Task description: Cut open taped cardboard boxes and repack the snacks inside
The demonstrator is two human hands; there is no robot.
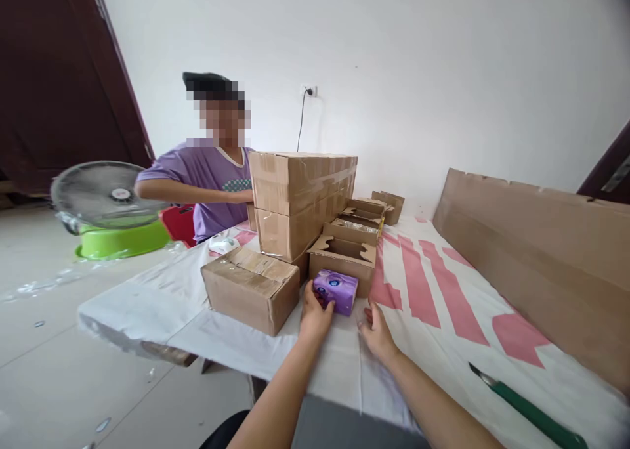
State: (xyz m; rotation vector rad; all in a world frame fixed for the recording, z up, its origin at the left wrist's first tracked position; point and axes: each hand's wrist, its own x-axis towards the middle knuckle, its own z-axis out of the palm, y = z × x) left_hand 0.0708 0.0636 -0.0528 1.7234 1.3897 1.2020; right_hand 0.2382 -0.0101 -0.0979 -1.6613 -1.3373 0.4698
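Note:
A small purple printed pack [344,293], which looks like a tissue pack, is at the near edge of an open cardboard box [339,262]. My left hand [315,311] grips its left side, thumb in front and fingers round the back. To the right of the pack, my right hand [378,333] is apart from it, fingers slightly curled and spread, holding nothing. A closed, taped cardboard carton [249,288] sits just left of my left hand.
Stacked taped cartons [305,193] rise behind, with more open boxes [361,213] in a row beside them. A green-handled knife [531,409] lies at right, blade exposed. A cardboard sheet [531,265] borders the table's right side. Across the table sits another person [211,180].

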